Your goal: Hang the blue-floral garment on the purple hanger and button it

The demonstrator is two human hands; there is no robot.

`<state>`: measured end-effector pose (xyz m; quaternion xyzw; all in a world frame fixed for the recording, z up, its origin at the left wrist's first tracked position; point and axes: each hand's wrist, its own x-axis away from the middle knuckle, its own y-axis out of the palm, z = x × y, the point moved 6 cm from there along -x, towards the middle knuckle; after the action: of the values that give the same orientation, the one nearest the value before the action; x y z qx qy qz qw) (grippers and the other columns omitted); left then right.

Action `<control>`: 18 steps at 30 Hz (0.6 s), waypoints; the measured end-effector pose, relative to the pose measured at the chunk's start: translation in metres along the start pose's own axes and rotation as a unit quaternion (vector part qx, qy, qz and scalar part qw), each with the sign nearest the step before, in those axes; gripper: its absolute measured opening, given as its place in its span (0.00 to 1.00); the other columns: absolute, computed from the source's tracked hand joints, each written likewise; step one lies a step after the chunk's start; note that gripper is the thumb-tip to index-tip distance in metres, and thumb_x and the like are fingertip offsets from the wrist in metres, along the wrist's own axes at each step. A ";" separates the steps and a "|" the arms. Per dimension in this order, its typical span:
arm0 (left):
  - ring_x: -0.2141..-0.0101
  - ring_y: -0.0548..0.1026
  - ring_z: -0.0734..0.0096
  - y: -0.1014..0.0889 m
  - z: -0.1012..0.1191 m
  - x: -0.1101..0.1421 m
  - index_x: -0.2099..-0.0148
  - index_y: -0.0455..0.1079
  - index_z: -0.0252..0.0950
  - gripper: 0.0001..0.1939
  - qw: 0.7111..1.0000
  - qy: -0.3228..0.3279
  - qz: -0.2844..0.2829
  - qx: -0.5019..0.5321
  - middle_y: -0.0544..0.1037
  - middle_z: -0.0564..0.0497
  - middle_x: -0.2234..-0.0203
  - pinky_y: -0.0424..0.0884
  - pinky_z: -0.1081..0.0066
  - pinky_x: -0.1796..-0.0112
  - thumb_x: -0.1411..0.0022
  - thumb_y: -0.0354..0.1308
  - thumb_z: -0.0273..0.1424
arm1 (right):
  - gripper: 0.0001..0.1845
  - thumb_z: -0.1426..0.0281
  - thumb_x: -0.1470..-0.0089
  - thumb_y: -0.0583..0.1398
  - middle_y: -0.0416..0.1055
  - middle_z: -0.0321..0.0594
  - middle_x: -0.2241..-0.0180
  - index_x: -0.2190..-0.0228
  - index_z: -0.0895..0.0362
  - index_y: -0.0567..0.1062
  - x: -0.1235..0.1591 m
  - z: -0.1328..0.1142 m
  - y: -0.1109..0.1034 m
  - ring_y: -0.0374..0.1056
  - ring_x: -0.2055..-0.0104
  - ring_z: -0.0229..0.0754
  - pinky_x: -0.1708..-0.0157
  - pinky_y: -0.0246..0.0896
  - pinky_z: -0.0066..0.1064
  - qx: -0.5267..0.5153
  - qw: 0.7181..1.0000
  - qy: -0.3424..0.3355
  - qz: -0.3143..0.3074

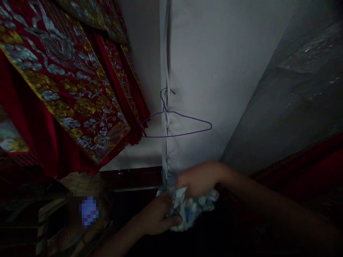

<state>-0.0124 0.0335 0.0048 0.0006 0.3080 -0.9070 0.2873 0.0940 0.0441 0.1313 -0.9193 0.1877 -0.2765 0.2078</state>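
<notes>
Both my hands clutch a crumpled white cloth with faint blue marks low in the middle of the view. My left hand grips its lower left side from below. My right hand closes over its top. A thin white cord or strip runs down the wall to the cloth. Just above my hands, a bare purple wire hanger hangs from a hook on the white wall.
Red hangings embroidered in gold and silver fill the left side. A grey slanted surface rises on the right. Dark wooden furniture stands below the wall. A woven basket-like object sits at lower left.
</notes>
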 end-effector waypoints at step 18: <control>0.58 0.78 0.58 -0.074 -0.039 0.045 0.49 0.75 0.38 0.19 0.978 -0.205 0.024 -0.038 0.82 0.50 0.58 0.71 0.68 0.56 0.34 0.55 0.45 | 0.07 0.68 0.59 0.55 0.61 0.33 0.83 0.84 0.55 0.68 0.009 0.132 -0.125 0.60 0.75 0.39 0.74 0.49 0.29 0.072 0.737 0.019 0.672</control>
<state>-0.0951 0.0796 0.0061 -0.1895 0.2768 -0.8682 0.3657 0.2070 0.1822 0.0960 -0.5312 0.7401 -0.0952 0.4014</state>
